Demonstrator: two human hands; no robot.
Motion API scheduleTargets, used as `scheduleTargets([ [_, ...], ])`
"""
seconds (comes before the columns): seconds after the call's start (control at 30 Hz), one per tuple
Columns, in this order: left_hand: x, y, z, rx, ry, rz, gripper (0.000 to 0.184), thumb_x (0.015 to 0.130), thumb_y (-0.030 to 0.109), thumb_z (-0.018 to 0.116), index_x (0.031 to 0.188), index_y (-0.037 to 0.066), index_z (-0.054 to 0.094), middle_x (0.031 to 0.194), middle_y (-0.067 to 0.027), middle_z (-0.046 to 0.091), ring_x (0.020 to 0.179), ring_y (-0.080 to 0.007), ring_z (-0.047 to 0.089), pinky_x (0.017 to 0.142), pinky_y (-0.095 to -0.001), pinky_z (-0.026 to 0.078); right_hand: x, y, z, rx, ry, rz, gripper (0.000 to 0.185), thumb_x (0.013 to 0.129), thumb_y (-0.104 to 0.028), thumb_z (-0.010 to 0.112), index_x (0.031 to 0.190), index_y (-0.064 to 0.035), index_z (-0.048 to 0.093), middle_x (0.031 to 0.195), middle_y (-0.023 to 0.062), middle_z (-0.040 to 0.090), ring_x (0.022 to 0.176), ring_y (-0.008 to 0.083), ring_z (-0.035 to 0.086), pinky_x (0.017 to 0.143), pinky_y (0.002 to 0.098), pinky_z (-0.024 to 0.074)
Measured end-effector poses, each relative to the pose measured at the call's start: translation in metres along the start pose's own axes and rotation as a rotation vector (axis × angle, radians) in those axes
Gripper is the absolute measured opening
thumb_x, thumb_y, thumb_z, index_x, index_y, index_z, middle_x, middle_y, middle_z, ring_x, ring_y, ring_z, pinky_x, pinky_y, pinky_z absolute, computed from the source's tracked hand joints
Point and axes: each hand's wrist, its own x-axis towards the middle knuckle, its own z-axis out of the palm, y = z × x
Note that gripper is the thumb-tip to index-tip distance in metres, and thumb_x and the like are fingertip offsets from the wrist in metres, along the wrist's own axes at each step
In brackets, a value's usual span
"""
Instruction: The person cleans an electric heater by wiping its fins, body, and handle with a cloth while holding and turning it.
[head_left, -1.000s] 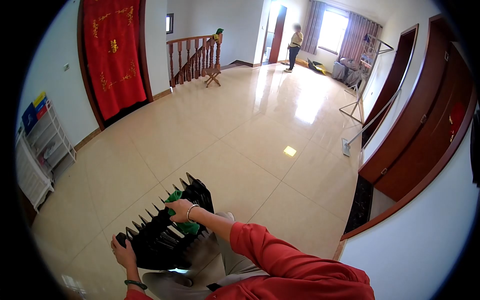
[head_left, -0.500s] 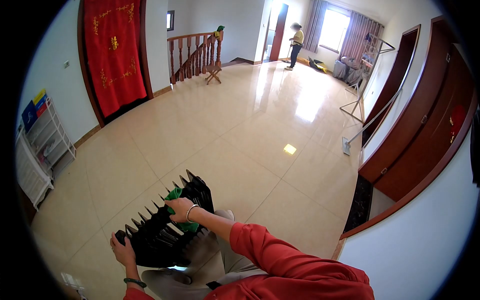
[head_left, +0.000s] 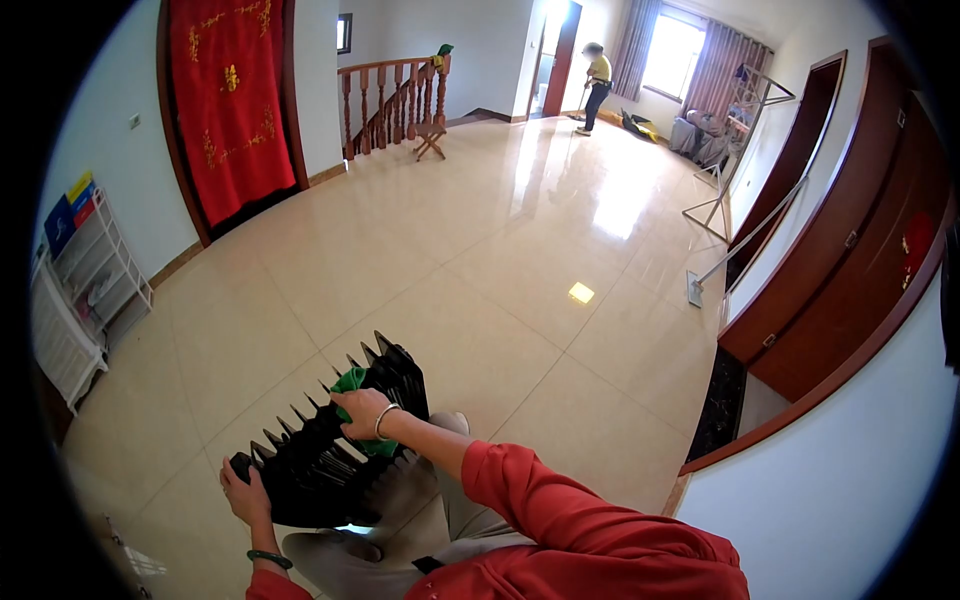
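A black object with a row of pointed, fin-like slats [head_left: 320, 460] stands before my knees; its exact kind I cannot make out. My left hand [head_left: 247, 495] is closed around its left end. Farther along its top, my right hand [head_left: 362, 412] presses a green cloth [head_left: 349, 381] against the slats. Part of the cloth hangs below that hand, between the dark fins. My forearm and legs cover some of the object's near side.
Glossy tiles [head_left: 480, 250] cover the floor. A flat mop [head_left: 695, 288] leans at the right wall, near a metal frame [head_left: 712, 215]. A white shelf [head_left: 105, 265] stands left. A small wooden stool [head_left: 430, 140] is by the railing [head_left: 390, 110]. Another person [head_left: 597, 88] stands far back.
The view has shifted slightly. My right hand and the cloth have barely moved along the slats; my left hand keeps its place. The person at the back has changed posture.
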Motion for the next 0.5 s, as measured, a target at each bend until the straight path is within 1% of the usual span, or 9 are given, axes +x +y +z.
scheduleTargets([
  [0.17, -0.0006, 0.0012, -0.0022, -0.001, -0.001, -0.001, 0.057, 0.087, 0.031, 0.055, 0.138, 0.017, 0.034, 0.137, -0.0133, 0.04, 0.116, -0.0354, 0.049, 0.088, -0.0451, 0.048, -0.0008, -0.0012, 0.0006, -0.002, 0.008, 0.012, 0.063, 0.071, -0.027, 0.062, 0.126, 0.0008, 0.047, 0.091, 0.0202, 0.064, 0.086, 0.0364, 0.062, 0.075, 0.0445, 0.0508],
  [0.23, -0.0005, 0.0015, -0.0029, -0.008, -0.008, -0.002, 0.057, 0.087, 0.031, 0.055, 0.138, 0.018, 0.034, 0.138, -0.013, 0.04, 0.116, -0.0354, 0.049, 0.087, -0.0455, 0.048, -0.0024, -0.0044, -0.0048, 0.001, -0.06, 0.055, 0.066, 0.071, -0.027, 0.063, 0.129, -0.0002, 0.045, 0.107, 0.0182, 0.061, 0.093, 0.0352, 0.06, 0.081, 0.0429, 0.0492],
  [0.5, -0.0001, -0.0011, -0.0003, 0.01, -0.004, 0.009, 0.057, 0.087, 0.032, 0.054, 0.138, 0.018, 0.034, 0.138, -0.0125, 0.039, 0.115, -0.0355, 0.05, 0.086, -0.0456, 0.049, -0.0036, -0.0058, -0.0047, -0.022, -0.034, 0.035, 0.065, 0.071, -0.027, 0.062, 0.128, -0.0001, 0.045, 0.105, 0.0179, 0.061, 0.092, 0.0349, 0.06, 0.08, 0.0429, 0.0494],
])
